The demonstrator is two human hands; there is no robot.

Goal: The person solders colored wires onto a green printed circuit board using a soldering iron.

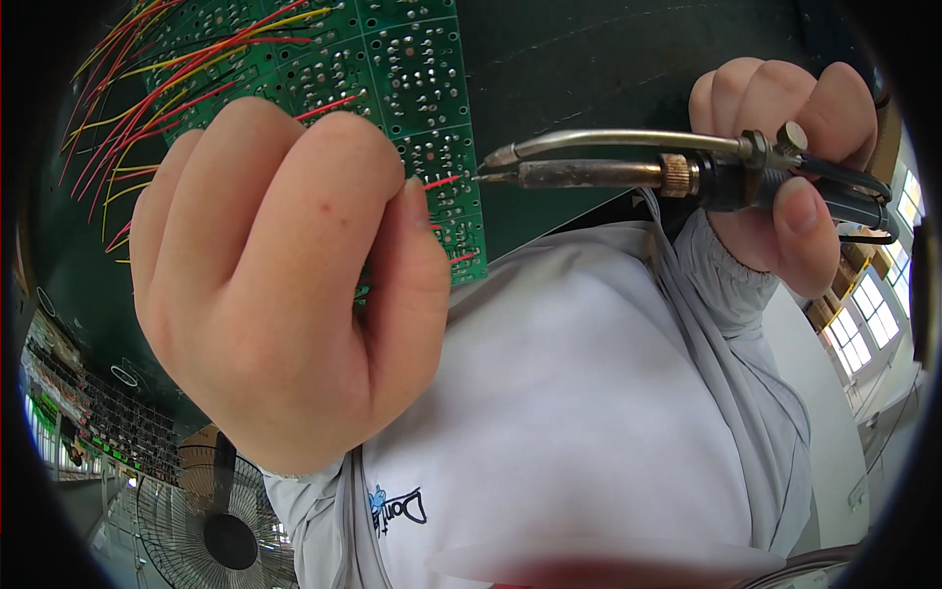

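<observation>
My left hand (270,265) is closed over the green circuit board panel (417,83). Between its thumb and forefinger is a thin red wire (444,183), whose end points at a solder pad near the panel's right edge. In my right hand (770,98) is a soldering iron (599,175), gripped by its black handle and lying almost level. A curved metal solder-feed tube (628,143) runs along the iron's upper side. Iron tip and tube end meet close to the wire's end; I cannot tell whether they touch it. My left hand covers part of the panel.
Red, yellow and black wires (147,118) fan out from the panel's left part. Under it lies a dark green work surface (569,88). A black fan (231,540) stands at lower left, and a cable trails from the iron's handle.
</observation>
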